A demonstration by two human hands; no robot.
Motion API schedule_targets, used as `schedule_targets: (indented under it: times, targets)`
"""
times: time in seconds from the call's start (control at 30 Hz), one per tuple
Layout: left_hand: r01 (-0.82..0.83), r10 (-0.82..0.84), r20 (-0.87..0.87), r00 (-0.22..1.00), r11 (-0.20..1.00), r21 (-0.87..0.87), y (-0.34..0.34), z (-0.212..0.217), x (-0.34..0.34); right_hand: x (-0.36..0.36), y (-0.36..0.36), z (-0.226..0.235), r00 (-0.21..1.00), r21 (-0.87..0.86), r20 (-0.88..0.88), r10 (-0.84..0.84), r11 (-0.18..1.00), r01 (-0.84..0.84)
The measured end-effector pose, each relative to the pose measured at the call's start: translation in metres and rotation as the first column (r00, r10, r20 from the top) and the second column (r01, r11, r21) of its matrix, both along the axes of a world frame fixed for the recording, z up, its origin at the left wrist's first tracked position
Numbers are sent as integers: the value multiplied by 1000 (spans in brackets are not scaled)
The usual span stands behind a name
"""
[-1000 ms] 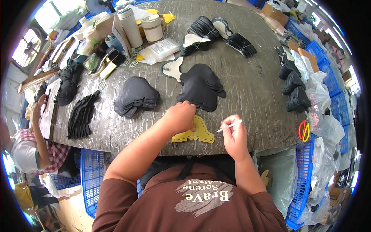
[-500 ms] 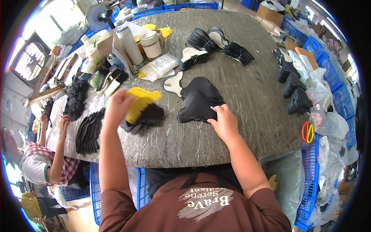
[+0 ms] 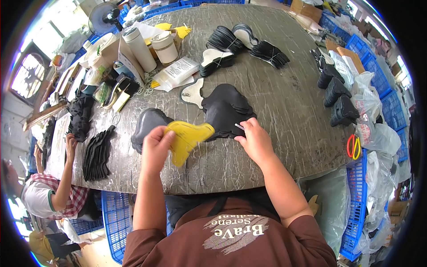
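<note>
Grey tabletop [image 3: 293,115] bears a printed packet [image 3: 179,72]; left hand [image 3: 155,146] grips yellow template [image 3: 186,138], right hand [image 3: 255,141] a white pen [image 3: 239,127].

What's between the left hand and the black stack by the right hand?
In the head view, the yellow piece, gripped by the left hand, spans that stretch; its tip overlaps the black stack in the picture. Whether they touch isn't clear.

Bright light floods in from the window [image 3: 30,75] far left of your left hand [image 3: 155,146], its panes blown nearly white. Around your right hand [image 3: 255,141], the table [image 3: 298,111] looks evenly lit; farther out, straight edges bow toward black corners.
</note>
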State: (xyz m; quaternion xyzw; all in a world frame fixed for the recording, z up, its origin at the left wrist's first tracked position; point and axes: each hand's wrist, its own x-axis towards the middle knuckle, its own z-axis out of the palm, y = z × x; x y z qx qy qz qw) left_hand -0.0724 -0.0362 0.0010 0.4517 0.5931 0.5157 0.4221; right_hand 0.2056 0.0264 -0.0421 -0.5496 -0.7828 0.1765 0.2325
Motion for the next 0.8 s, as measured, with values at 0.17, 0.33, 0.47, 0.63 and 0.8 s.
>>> schedule_targets:
  times: [0.17,0.33,0.47,0.63,0.8]
  targets:
    - [543,-504,-325,800,839,36,-4,-7,38,9,8,-5,984,-39,-163,77,996,-85]
    - [695,-534,-616,578,718,29,11,-19,78,1,5,8,995,25,23,99,995,-100]
    - [673,-496,-705,506,739,-37,14,-25,87,1,12,-4,956,156,217,196,960,-232]
    - [663,-492,-691,529,748,-25,13,-27,88,13,29,0,993,232,-114,39,973,-11]
    - [672,-653,-290,700,739,-41,-1,-4,62,20,-6,22,977,374,8,215,905,-202]
